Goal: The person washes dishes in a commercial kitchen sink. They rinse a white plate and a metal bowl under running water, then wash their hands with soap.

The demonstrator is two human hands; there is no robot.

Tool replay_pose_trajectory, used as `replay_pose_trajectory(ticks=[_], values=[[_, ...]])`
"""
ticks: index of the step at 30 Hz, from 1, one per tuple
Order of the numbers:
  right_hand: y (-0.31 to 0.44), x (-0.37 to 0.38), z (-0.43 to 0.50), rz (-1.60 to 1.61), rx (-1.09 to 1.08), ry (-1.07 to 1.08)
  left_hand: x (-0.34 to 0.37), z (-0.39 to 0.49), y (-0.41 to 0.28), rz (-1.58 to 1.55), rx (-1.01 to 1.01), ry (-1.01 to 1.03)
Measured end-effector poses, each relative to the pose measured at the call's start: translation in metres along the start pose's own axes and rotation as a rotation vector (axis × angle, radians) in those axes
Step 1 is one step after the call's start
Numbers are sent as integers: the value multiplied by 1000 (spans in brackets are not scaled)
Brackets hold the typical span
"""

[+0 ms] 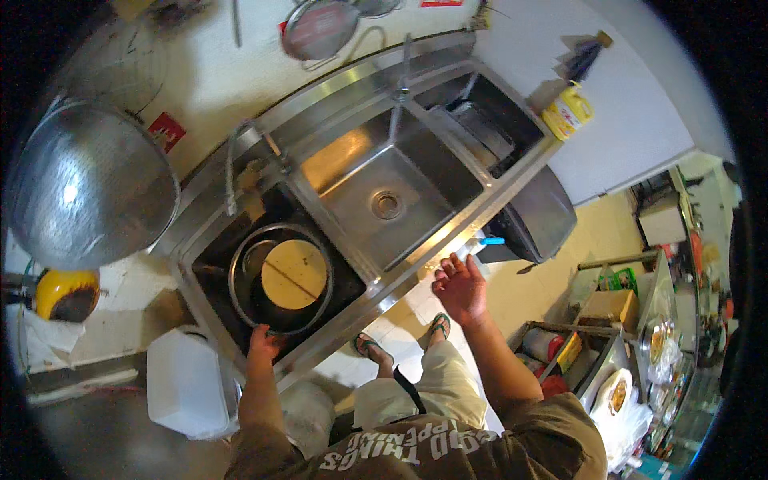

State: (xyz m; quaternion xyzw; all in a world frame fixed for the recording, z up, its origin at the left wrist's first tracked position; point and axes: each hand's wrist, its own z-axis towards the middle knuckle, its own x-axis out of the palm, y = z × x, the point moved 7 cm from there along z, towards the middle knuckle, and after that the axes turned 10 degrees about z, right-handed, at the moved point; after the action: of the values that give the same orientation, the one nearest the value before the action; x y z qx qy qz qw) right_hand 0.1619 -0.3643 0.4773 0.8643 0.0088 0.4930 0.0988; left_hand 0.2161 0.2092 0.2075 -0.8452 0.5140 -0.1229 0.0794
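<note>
My left hand (264,344) is at the near rim of a round metal pot (236,300) standing in the left basin (207,273) of a stainless steel sink. Whether its fingers grip the rim or just touch it is hard to see. A round, pale yellow disc with a dark line across it (288,258) lies in the pot. My right hand (459,287) is raised beside the sink's front edge, fingers loosely curled and apart, holding nothing visible. Just beyond its fingers is a light blue object (492,241). The middle basin (360,210) shows its drain.
Metal trays (474,132) lie in the right basin. A yellow jug (567,112) stands at the sink's right end, above a dark bin (543,210). Left are a large metal bowl (96,186) and a white plastic container (186,381). Faucets rise along the sink's back; shelves stand at right.
</note>
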Motion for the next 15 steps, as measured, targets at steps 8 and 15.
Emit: replay_pose_trajectory(ticks=[8,15], values=[[-36,35,21,-503,116,75,5,-35,-15,110,139,120],[-200,43,112,-1555,143,481,1,-44,-19,107,170,14]])
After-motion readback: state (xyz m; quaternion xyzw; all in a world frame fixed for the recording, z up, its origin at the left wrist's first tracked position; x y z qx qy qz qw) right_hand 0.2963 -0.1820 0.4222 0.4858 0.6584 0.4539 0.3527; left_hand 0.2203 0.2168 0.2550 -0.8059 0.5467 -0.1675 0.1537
